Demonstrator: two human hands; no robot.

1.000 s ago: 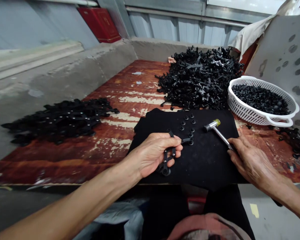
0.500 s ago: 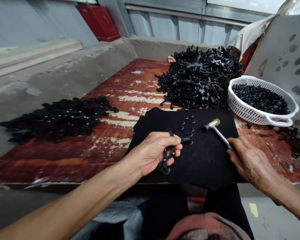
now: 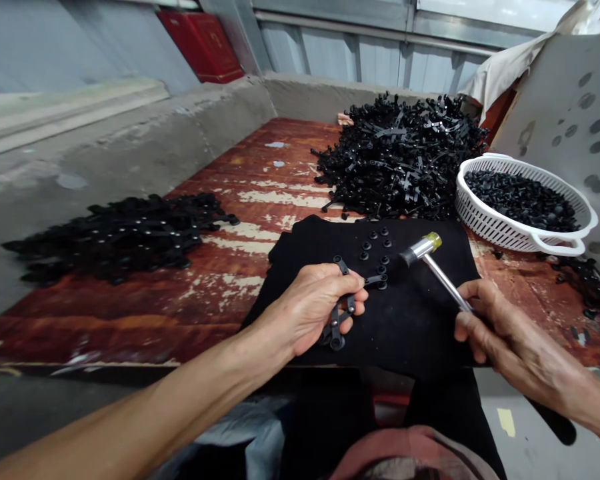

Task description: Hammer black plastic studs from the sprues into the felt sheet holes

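My left hand (image 3: pixel 325 303) is closed on a jointed black plastic linkage (image 3: pixel 336 325), whose arms stick out above and below the fingers. One arm tip reaches right, to a round black piece on the black cloth mat (image 3: pixel 405 340). Just beyond it, several small round black caps (image 3: pixel 373 235) stand in two rough rows on the mat. In my right hand (image 3: pixel 500 333) is a mallet (image 3: pixel 421 249) with a metal head, one yellow face and one dark face. The mallet head is raised over the mat, to the right of the linkage, and its dark grip end shows below my wrist.
A large heap of black linkage parts (image 3: pixel 400 160) lies at the back. White basket (image 3: pixel 495 215) with small black pieces stands right; a flatter pile of linkages (image 3: pixel 115 233) lies left. More black parts (image 3: pixel 587 283) sit at the right edge, on the worn red-brown tabletop (image 3: pixel 230 287).
The mallet has been lifted a little, its head larger and turned, and more of its dark grip end shows. My left hand with the linkage has barely moved.
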